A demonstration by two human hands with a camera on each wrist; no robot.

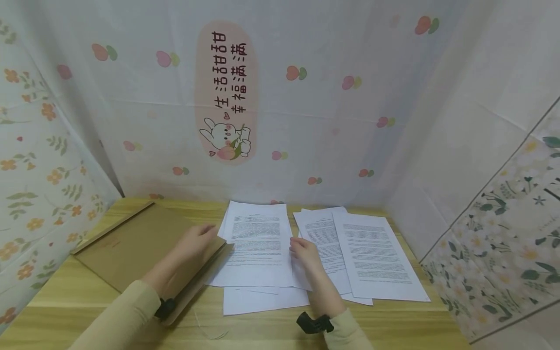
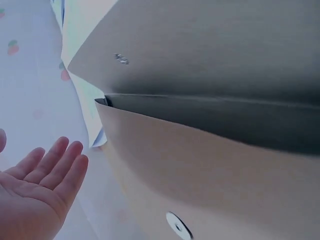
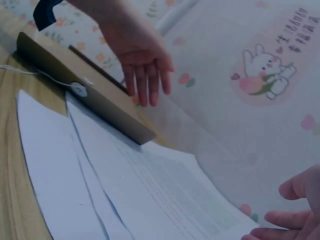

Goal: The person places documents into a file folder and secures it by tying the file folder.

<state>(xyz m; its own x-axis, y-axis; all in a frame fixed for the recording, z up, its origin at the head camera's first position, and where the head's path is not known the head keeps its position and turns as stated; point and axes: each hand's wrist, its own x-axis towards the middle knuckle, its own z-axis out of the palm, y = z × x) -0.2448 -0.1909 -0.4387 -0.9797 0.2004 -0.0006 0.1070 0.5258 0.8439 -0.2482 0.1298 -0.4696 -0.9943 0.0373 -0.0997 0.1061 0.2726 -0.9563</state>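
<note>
A brown paper document envelope [image 1: 144, 238] lies at the left of the table, its flap raised along the right side. My left hand [image 1: 192, 248] hovers over it with loosely extended fingers and nothing in them. In the left wrist view the envelope's mouth [image 2: 210, 120] gapes dark, with a round button [image 2: 179, 226] below. A white string [image 3: 25, 70] trails from the button side. Printed sheets [image 1: 255, 238] lie in an uneven pile at the centre, partly under the flap edge. Over that pile's right edge is my right hand [image 1: 306, 255], fingers relaxed and holding nothing.
More printed sheets [image 1: 380, 257] overlap at the right of the wooden table [image 1: 262, 335]. A patterned curtain [image 1: 332, 121] hangs behind the table's far edge, and flowered cloth [image 1: 39, 175] borders the left side.
</note>
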